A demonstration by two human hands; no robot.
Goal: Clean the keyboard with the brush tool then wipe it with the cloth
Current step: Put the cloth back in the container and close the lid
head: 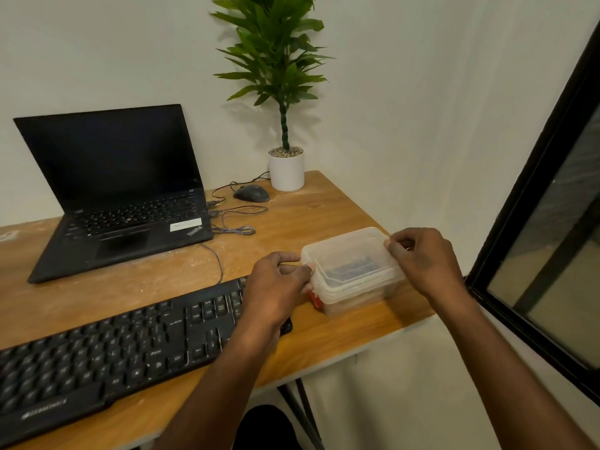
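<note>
Both my left hand (279, 280) and right hand (422, 261) pinched the lidded plastic box (352, 271), right of the keyboard (130, 345) at the near edge. Brushing and wiping seemingly remained undone.

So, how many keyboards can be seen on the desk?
2: the separate black keyboard lies at the desk's front left, and the laptop's built-in keyboard is behind it, at the back left.

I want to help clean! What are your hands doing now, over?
Left hand and right hand gripping the lidded plastic container. Keyboard untouched, left forearm over its end. Lid still on.
</note>
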